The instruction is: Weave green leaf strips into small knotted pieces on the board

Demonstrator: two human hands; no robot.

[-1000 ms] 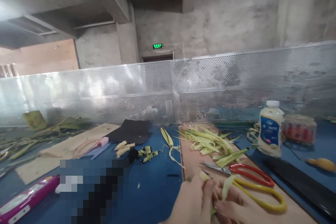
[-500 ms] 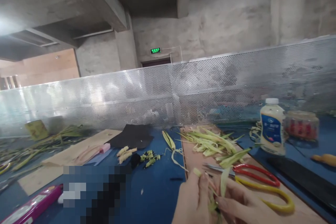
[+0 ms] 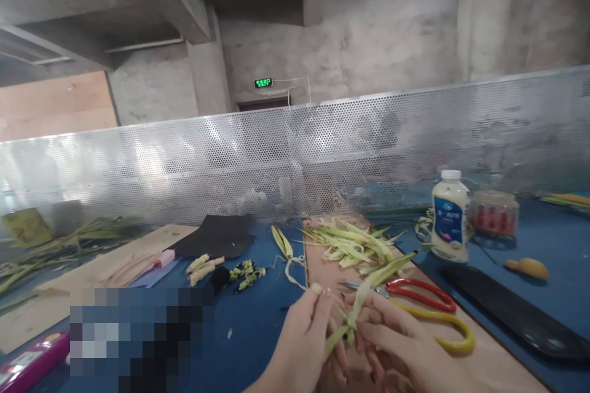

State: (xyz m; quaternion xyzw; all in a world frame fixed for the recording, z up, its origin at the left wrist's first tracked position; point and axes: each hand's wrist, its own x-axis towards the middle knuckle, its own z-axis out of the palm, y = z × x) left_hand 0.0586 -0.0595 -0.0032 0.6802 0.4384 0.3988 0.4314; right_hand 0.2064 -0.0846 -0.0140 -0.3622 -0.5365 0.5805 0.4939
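Observation:
Low in the head view, my left hand (image 3: 302,334) is closed, with a small pale yellow-green piece (image 3: 316,288) showing between thumb and finger. My right hand (image 3: 399,331) is close beside it, fingers pinched on a pale green leaf strip (image 3: 361,296). The strip runs down into a small knotted bunch (image 3: 349,323) between both hands. Fingers hide part of the bunch. Just beyond my right hand lie scissors with red and yellow handles (image 3: 421,298). Behind the hands, a pile of pale green leaf strips (image 3: 353,245) rests on a pinkish-brown board (image 3: 318,261).
Right of the board stand a white bottle (image 3: 450,218) and a clear jar (image 3: 495,214), with a long black object (image 3: 516,310) nearer. On the left are green curled pieces (image 3: 249,273), a black sheet (image 3: 214,236) and brown paper (image 3: 106,264). A perforated metal screen (image 3: 258,166) runs behind.
The view has swung right, so objects appear further left. My fingers have shifted around the leaf strip, and the knotted bunch now shows more plainly between my hands.

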